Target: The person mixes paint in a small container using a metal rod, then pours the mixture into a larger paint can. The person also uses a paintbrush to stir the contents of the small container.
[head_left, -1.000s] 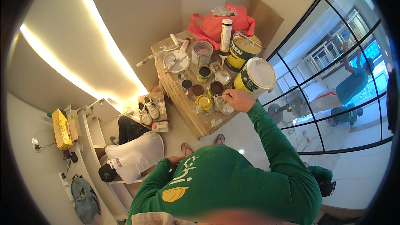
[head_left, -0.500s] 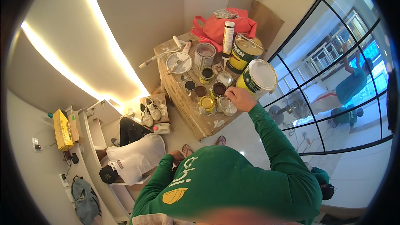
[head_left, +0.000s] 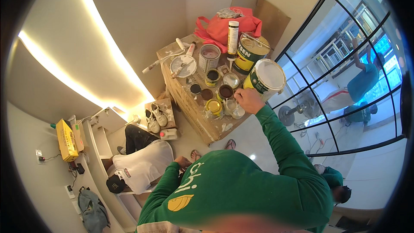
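My right hand [head_left: 249, 100] is beside the small open tin of dark brown paint [head_left: 225, 92] on the cardboard-covered work surface. Its thumb and fingers come together in a pinch; what lies between them is too small to make out. Below the fingertips sit a clear cup [head_left: 236, 110] and a yellow-lidded tin [head_left: 214, 107]. Just beyond the hand stands a big tub [head_left: 270, 76] with a whitish top. My left hand [head_left: 183, 162] is low near my body, its fingers mostly hidden, away from the tins.
Further back are a grey paint can [head_left: 209, 56], a sealant tube [head_left: 233, 39], a large yellow-green can [head_left: 252, 51], a paint roller [head_left: 166, 58] and a red bag [head_left: 228, 28]. A person in a white shirt [head_left: 144, 166] lies at left by low shelving. A black-framed glass partition [head_left: 332, 82] rises at right.
The whole view has shifted slightly. My right hand stays by the small tins in a pinch, with its fingers only slightly moved. My left hand keeps its place.
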